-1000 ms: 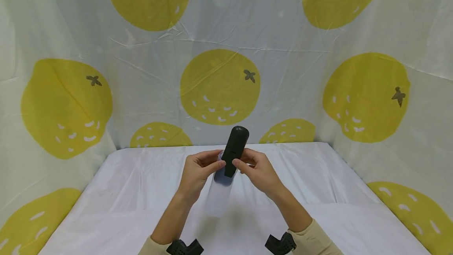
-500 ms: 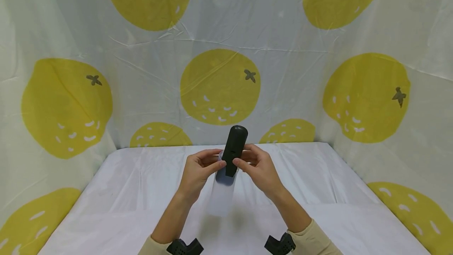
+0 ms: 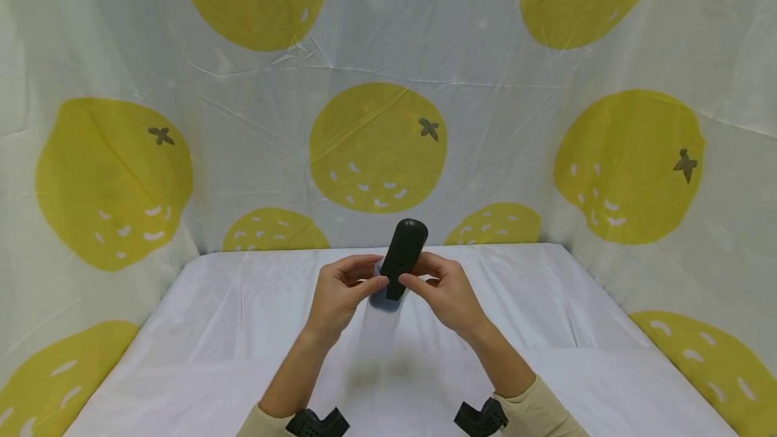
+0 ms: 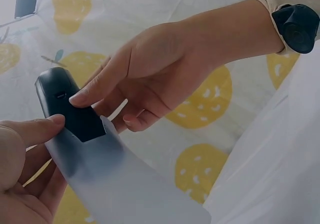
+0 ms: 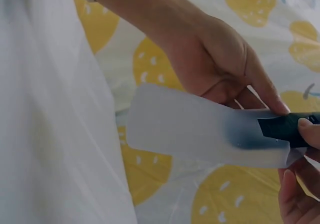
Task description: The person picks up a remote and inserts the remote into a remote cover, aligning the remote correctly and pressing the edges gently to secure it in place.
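Between my hands is a dark, rounded, elongated device (image 3: 405, 245) with a small slot in its face. Its lower end sits inside the mouth of a frosted translucent sleeve (image 3: 379, 329), showing as a blurred dark patch through the plastic. The sleeve's lower part hangs down, slack and flat. My left hand (image 3: 338, 295) pinches at the sleeve's mouth, thumb at the device's edge and fingers behind. From the other side my right hand (image 3: 448, 292) grips the device, its thumb on the face. In the left wrist view, a corner of the sleeve stands up beside the right fingers.
A white cloth-covered table (image 3: 243, 336) lies below, with soft shadows under the hands. Around it hang pale curtains (image 3: 485, 127) printed with yellow fruit. A black wrist camera (image 3: 317, 423) sits at each sleeve cuff.
The device has dipped slightly and tilted a little, and the sleeve's lower end has shifted up in the head view. Both hands keep nearly the same place and grip.
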Tool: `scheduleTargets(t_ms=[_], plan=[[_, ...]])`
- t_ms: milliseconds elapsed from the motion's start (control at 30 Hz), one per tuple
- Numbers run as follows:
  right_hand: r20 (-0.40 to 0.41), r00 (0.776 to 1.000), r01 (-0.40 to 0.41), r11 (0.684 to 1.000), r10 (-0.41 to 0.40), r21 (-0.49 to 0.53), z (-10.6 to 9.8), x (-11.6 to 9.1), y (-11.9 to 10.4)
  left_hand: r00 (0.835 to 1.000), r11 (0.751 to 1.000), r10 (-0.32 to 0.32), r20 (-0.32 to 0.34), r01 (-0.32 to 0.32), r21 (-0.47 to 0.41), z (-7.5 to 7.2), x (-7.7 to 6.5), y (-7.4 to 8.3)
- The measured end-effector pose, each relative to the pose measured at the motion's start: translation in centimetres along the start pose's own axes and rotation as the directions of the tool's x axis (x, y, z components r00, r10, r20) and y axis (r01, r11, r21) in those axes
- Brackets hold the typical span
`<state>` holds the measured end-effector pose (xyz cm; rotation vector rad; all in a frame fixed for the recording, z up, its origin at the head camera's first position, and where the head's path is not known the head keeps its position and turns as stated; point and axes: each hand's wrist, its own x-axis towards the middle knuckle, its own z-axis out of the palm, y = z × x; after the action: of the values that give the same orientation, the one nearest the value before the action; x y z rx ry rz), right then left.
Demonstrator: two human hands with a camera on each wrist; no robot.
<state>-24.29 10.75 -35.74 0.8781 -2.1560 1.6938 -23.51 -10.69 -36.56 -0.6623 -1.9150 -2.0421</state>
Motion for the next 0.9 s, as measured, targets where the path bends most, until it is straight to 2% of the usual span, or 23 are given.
scheduleTargets(t_ms=[200,500,700,800,900], plan=[[0.023,0.999,0.039,0.998,-0.038,-0.048,-0.02,-0.02,0.27,0.999,0.999,0.042,0.008,-0.042,0.005,0.00,0.01,0.02],[0.048,0.998,0.027,0.999,-0.028,0.024,-0.06,-0.02,0.22,0.997,0.997,0.070,0.025,-0.070,-0.019,-0.07,0.02,-0.13],[0.083,0.996,0.029,0.996,-0.036,0.084,-0.10,0.04,0.25,0.996,0.993,0.083,0.033,-0.080,-0.089,-0.07,0.06,-0.23],[0.100,0.993,0.054,0.995,-0.061,0.079,-0.19,0.05,0.21,0.996,0.992,0.086,0.031,-0.083,-0.098,-0.11,0.09,-0.29],[0.109,0.986,0.120,0.992,-0.124,0.037,-0.23,0.05,0.32,0.995,0.992,0.091,0.037,-0.088,-0.085,-0.18,0.06,-0.36]])
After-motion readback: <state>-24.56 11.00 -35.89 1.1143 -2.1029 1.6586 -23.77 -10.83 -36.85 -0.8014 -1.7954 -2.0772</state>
